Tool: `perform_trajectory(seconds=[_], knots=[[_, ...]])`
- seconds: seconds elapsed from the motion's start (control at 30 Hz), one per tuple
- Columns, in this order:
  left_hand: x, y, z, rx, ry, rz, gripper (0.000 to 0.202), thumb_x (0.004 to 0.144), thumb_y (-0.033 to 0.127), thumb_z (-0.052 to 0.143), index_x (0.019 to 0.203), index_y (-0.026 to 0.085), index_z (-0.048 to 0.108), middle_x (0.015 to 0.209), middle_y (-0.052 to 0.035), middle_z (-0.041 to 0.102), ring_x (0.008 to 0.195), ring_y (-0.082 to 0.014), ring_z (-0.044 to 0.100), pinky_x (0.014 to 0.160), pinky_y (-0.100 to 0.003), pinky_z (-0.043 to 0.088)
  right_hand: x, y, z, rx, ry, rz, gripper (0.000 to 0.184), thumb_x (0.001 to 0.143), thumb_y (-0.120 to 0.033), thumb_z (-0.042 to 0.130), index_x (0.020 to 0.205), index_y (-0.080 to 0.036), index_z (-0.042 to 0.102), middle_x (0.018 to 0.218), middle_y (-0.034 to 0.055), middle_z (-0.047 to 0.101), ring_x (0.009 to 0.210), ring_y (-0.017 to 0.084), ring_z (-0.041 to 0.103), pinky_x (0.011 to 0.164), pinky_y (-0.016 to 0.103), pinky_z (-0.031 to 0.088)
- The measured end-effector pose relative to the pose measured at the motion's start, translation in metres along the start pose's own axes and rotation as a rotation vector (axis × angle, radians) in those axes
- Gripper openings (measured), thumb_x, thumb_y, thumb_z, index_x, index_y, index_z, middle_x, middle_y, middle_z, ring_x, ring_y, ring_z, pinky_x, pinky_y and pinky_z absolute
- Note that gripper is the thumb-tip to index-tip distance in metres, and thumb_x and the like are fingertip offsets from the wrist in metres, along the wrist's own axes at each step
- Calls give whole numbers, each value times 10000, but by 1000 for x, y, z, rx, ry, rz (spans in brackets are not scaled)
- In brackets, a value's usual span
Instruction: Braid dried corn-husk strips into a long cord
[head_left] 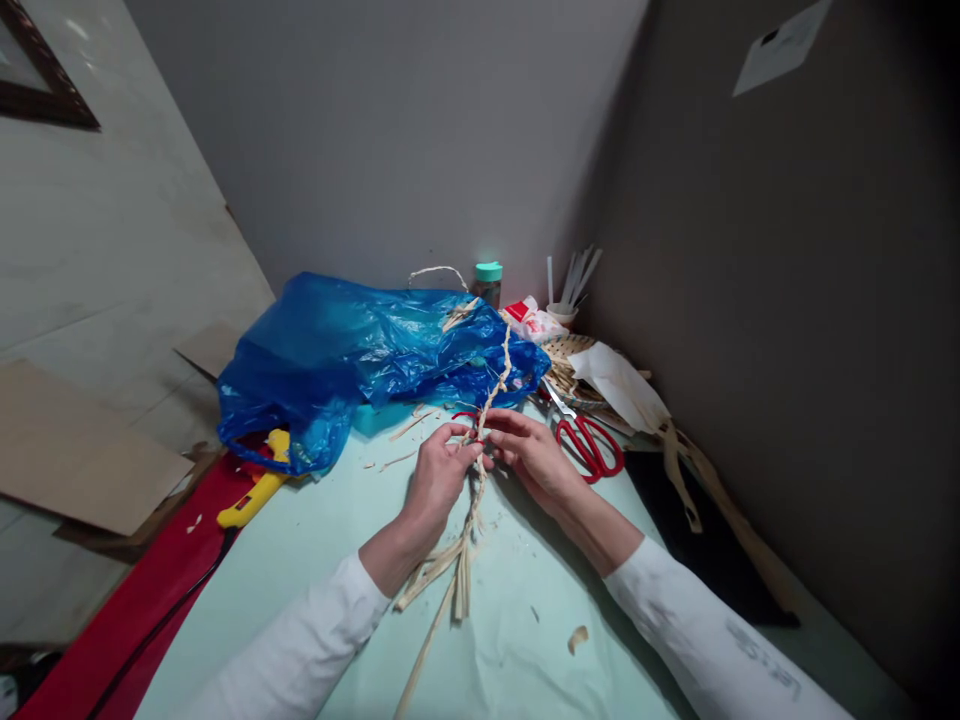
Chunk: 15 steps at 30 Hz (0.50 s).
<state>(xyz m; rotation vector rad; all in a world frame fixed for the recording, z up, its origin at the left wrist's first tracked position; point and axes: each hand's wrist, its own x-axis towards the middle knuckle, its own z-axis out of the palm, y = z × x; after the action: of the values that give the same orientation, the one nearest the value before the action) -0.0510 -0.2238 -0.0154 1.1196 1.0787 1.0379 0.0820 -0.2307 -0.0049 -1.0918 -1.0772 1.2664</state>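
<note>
A pale straw braid (pixel 496 385) runs from the blue plastic bag (pixel 360 355) down to my hands. My left hand (pixel 439 478) and my right hand (pixel 534 458) pinch the braid from both sides at its lower end, fingertips almost touching. Loose straw strands (pixel 450 572) hang below my hands and trail over the pale green table cover (pixel 330 560). Both wrists wear white sleeves.
Red-handled scissors (pixel 592 445) lie just right of my right hand. A yellow glue gun (pixel 256 490) lies at the left by the bag. A teal-capped jar (pixel 488 282), a cup of sticks (pixel 564 305), a woven piece (pixel 566 365) and white paper (pixel 619 385) crowd the far corner. Walls close in behind and right.
</note>
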Motion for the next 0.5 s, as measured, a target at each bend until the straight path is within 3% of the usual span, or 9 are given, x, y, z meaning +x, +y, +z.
perform_trajectory(seconds=[0.07, 0.13, 0.27, 0.37, 0.5], knots=[[0, 2, 0, -13, -26, 6, 311, 665, 335, 700, 912, 173, 600, 601, -3, 658, 378, -53, 381, 413, -190, 212, 0, 1, 2, 138, -28, 26, 305, 638, -245, 647, 929, -181, 582, 883, 47, 640, 637, 129, 555, 591, 263, 441], [-1, 2, 1, -30, -66, -1, 264, 681, 320, 680, 882, 169, 598, 588, -2, 649, 390, -58, 402, 423, -190, 221, 0, 1, 0, 114, -79, 15, 279, 663, -242, 641, 930, -188, 582, 888, 41, 648, 621, 125, 550, 581, 259, 434], [-1, 1, 0, -31, -78, -3, 209, 705, 303, 652, 847, 165, 585, 605, -3, 651, 386, -42, 353, 422, -193, 194, -3, -4, -9, -458, -68, -155, 123, 779, -263, 571, 822, -168, 636, 757, 28, 650, 653, 149, 557, 641, 271, 423], [-2, -1, -1, -31, -74, 13, 245, 714, 322, 655, 886, 164, 579, 647, -3, 656, 385, -30, 292, 411, -198, 154, -9, -11, -13, -926, -21, -300, 166, 837, -217, 518, 749, -166, 648, 746, 46, 648, 701, 164, 561, 658, 269, 379], [-3, -2, -2, -91, -87, 6, 279, 695, 317, 691, 893, 158, 577, 572, 59, 533, 390, -18, 253, 410, -193, 121, -17, -18, -9, -1225, -68, -351, 148, 847, -184, 503, 757, -165, 619, 758, 57, 617, 671, 158, 532, 614, 266, 327]])
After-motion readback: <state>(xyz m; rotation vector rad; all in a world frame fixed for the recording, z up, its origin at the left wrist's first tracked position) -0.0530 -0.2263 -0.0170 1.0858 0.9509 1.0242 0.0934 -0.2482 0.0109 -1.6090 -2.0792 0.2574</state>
